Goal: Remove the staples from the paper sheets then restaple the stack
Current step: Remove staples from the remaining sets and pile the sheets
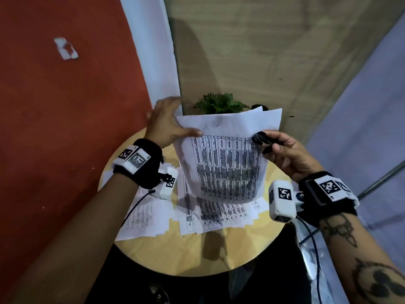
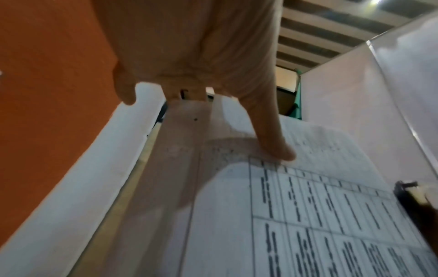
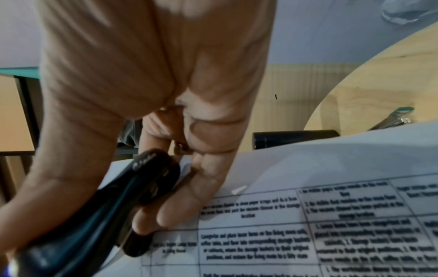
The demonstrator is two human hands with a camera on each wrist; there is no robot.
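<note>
A stack of printed sheets (image 1: 225, 163) with a table of text is lifted upright above the round table. My left hand (image 1: 171, 122) pinches its upper left edge, thumb (image 2: 282, 153) on the printed face and fingers behind the paper. My right hand (image 1: 285, 150) grips a black stapler-like tool (image 1: 260, 138) at the stack's upper right corner. In the right wrist view the tool (image 3: 132, 196) lies against the paper's edge (image 3: 308, 206) under my curled fingers. Whether its mouth is around the sheets is hidden.
More printed sheets (image 1: 144, 213) lie spread on the round wooden table (image 1: 219, 255). A potted plant (image 1: 221, 104) stands behind the lifted stack. A teal stapler (image 3: 391, 120) and a black cylinder (image 3: 294, 139) rest on the table beyond. A red wall (image 1: 65, 128) is close on the left.
</note>
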